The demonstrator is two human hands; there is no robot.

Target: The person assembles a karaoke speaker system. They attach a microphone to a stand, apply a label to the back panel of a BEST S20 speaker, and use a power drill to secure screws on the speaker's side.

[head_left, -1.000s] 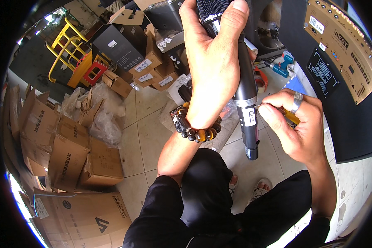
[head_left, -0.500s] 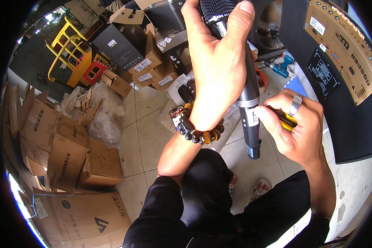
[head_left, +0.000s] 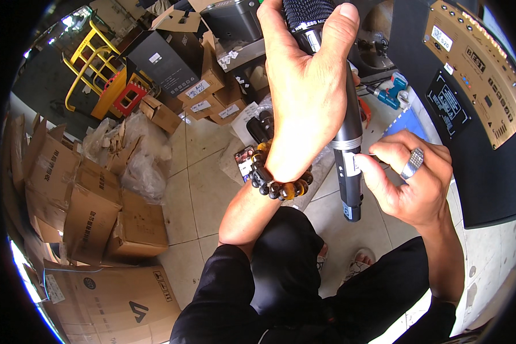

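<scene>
head view: i see the left hand (head_left: 312,97) closed round a handheld microphone (head_left: 353,117), upper centre; the right hand (head_left: 410,180) curls at its white label (head_left: 353,164), grip unclear to me. seemingly close-up detail work; next calls for steadiness.

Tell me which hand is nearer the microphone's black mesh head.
The left hand: it grips the black microphone right by the mesh head. The right hand is farther away, beside the microphone's narrow lower section, thumb at the white label.
</scene>
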